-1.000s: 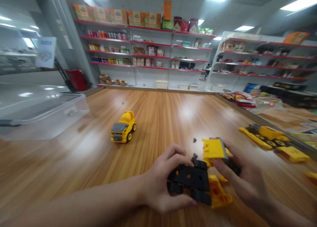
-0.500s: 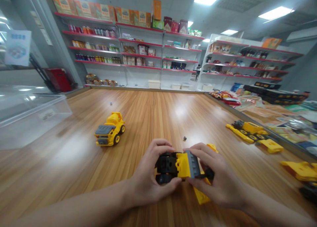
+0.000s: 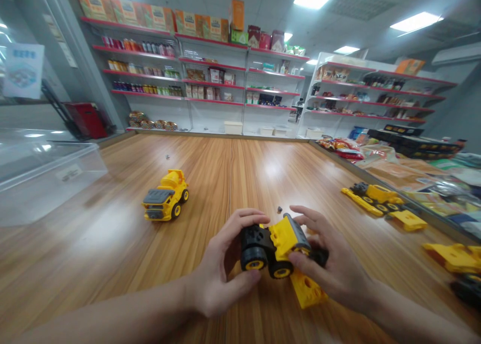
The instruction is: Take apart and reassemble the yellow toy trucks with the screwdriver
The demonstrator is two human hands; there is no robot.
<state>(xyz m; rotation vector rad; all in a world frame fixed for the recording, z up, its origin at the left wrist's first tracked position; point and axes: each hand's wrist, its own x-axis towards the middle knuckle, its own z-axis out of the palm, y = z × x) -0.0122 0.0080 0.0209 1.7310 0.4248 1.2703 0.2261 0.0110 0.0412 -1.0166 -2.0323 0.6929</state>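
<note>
A partly built toy truck with a black chassis, yellow cab and grey front piece is held between both hands. My left hand curls round its rear, thumb by a black wheel with a yellow hub. At the cab end, my right hand grips it with the thumb on the yellow side and the fingers partly hidden behind. Below the right hand lies a loose yellow toy part on the wooden table. Beyond the hands sits a small dark piece.
A yellow toy mixer truck stands left of the hands. Yellow and black toy parts lie at the right, with another yellow part nearer. A clear plastic bin is at the left. Stocked shelves stand behind the table.
The toy truck has been turned, so its side and yellow-hubbed wheels now show. Both hands have shifted on it, and the fingers of the right hand have lifted and loosened.
</note>
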